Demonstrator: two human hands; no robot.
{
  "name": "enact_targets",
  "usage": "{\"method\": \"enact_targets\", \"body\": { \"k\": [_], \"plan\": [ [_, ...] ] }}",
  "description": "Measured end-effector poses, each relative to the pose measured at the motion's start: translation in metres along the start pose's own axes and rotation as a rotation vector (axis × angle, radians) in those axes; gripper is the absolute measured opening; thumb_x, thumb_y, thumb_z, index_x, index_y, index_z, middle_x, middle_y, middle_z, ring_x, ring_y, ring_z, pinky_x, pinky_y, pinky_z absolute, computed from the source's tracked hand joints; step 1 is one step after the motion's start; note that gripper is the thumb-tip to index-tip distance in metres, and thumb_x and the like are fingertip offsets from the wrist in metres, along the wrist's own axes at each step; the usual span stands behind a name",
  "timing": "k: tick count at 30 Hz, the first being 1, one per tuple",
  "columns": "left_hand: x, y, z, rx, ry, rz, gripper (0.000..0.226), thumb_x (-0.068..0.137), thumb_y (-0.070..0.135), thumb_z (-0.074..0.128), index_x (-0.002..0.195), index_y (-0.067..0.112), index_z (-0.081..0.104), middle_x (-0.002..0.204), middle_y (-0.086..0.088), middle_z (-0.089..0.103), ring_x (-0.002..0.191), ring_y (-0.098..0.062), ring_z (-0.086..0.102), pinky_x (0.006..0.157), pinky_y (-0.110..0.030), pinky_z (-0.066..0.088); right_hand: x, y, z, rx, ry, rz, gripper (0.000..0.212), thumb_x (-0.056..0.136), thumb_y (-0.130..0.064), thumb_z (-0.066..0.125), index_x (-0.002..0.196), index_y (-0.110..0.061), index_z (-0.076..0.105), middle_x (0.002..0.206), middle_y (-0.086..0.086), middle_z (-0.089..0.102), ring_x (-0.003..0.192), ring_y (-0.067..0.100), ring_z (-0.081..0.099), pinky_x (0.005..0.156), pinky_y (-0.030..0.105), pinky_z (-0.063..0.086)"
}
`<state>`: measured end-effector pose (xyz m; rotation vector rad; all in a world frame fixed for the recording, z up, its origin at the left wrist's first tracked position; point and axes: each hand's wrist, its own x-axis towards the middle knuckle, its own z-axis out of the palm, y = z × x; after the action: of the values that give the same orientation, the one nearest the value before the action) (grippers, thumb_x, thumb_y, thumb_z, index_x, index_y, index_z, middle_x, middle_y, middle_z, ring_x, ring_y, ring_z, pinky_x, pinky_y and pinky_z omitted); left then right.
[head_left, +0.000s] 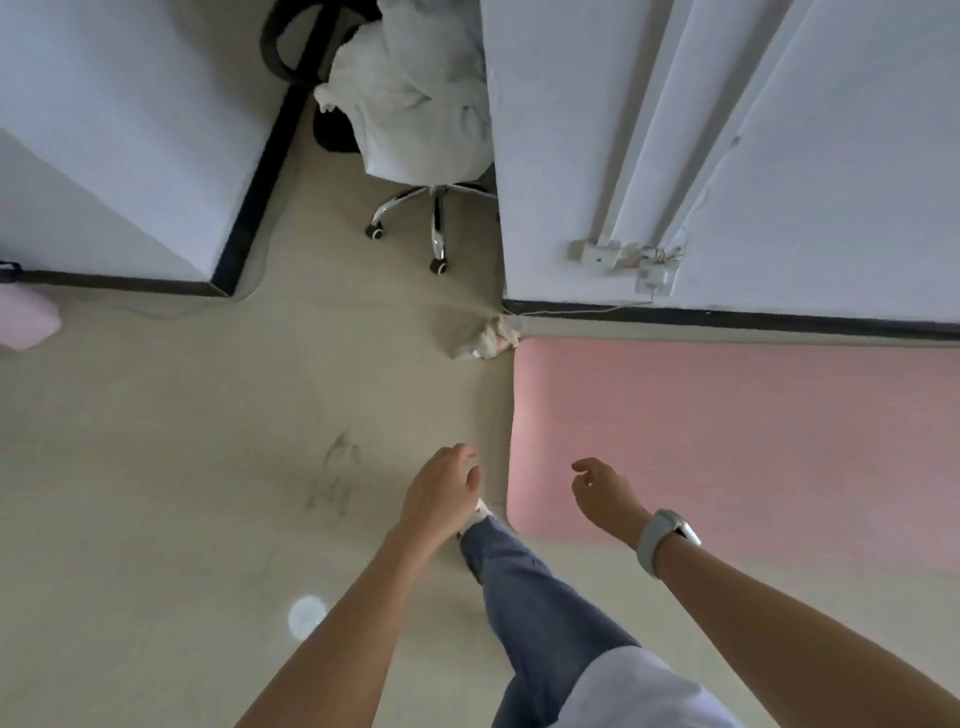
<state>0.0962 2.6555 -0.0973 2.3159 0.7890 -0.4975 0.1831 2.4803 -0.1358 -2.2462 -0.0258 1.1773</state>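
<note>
I look straight down at a beige floor (182, 467). My left hand (441, 493) hangs over the floor with loosely curled fingers and holds nothing. My right hand (605, 493), with a white watch on its wrist, hovers over the near left corner of a pink mat (753, 431), fingers relaxed and empty. My leg in blue trousers (524, 587) steps forward between the two arms, its foot at the mat's left edge.
White walls with black skirting stand at left (130, 130) and right (779, 156). In the gap between them is a wheeled office chair (415, 130) draped in white cloth. Crumpled paper (488, 338) lies at the right wall's corner. A pink object (26, 322) shows at far left.
</note>
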Motion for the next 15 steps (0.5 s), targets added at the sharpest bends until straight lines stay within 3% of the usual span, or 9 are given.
{"method": "enact_targets", "body": {
  "k": [4,7,10,15],
  "plan": [
    [0.084,0.008,-0.039,0.125,-0.112,0.147,0.034,0.093,0.016,0.044,0.125,0.010,0.052,0.127,-0.010,0.058,0.116,-0.023,0.055,0.097,-0.032,0.042,0.051,-0.029,0.009,0.142,0.096,0.140,0.038,0.092,-0.009,0.035,0.128,-0.005,0.046,0.123,0.019,0.058,0.092,0.028,0.056,0.083,0.035,0.046],
    [0.144,0.011,-0.070,0.245,-0.196,0.269,0.034,0.092,0.015,0.045,0.125,0.009,0.052,0.126,-0.012,0.058,0.116,-0.024,0.055,0.095,-0.031,0.041,0.082,-0.051,0.016,0.230,0.124,0.283,0.040,0.091,-0.009,0.036,0.130,-0.005,0.046,0.131,0.017,0.054,0.118,0.032,0.051,0.101,0.036,0.041],
    [0.199,0.017,-0.094,0.339,-0.232,0.350,0.033,0.092,0.014,0.045,0.124,0.009,0.053,0.126,-0.011,0.057,0.117,-0.025,0.054,0.095,-0.032,0.040,0.100,-0.075,0.020,0.341,0.160,0.380,0.040,0.092,-0.010,0.036,0.131,-0.006,0.045,0.134,0.015,0.051,0.122,0.031,0.048,0.102,0.034,0.039],
    [0.261,0.044,-0.088,0.538,-0.449,0.525,0.034,0.091,0.014,0.045,0.124,0.012,0.053,0.128,-0.009,0.057,0.118,-0.024,0.053,0.096,-0.033,0.042,0.119,-0.090,0.023,0.538,0.290,0.480,0.042,0.091,-0.010,0.033,0.132,-0.009,0.044,0.125,0.015,0.058,0.112,0.030,0.056,0.092,0.032,0.043]
  ]
}}
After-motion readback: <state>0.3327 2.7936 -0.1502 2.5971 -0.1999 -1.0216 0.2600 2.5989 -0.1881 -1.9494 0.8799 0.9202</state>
